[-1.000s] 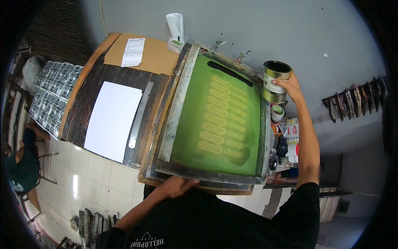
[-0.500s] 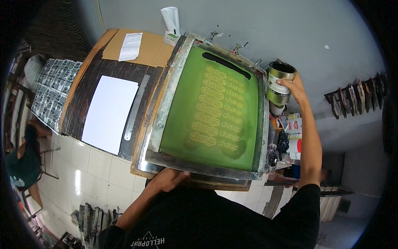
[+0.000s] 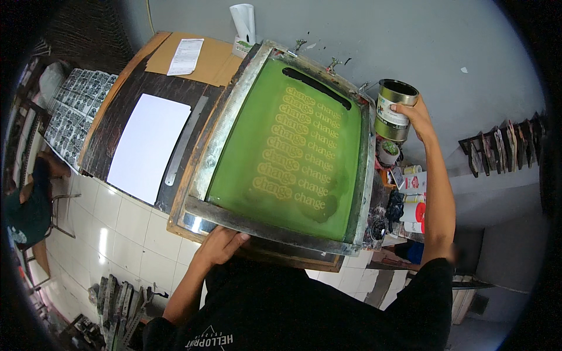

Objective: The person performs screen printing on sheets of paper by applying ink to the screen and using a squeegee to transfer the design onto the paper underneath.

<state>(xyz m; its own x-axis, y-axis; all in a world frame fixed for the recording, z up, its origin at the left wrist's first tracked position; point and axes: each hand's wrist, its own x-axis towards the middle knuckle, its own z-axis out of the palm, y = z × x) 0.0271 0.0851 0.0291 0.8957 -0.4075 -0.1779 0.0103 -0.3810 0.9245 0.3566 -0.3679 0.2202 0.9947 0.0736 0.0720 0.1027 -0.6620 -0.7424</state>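
My right hand (image 3: 414, 114) is closed round a metal can (image 3: 391, 120) with a pale label. The can is lifted beyond the right side of a screen printing frame (image 3: 205, 168), its dark open mouth facing up. Stretched in the frame is a green mesh (image 3: 246, 137) with rows of pale repeated lettering. A thick line of black ink (image 3: 316, 89) lies across the mesh's far end. My left hand (image 3: 221, 245) grips the near left edge of the frame, its thumb stretched along it and its other fingers partly hidden.
Left of the frame lie a white sheet (image 3: 149, 149), a metal ruler (image 3: 186, 140) and cardboard (image 3: 219, 67) bearing a printed slip. A small potted plant (image 3: 389, 152) and several containers (image 3: 414, 199) stand at the right. A person (image 3: 35, 205) sits at far left.
The view has shifted, so the frame and table appear slightly lower and farther left. My right hand still holds the can, and my left hand stays at the frame's near edge.
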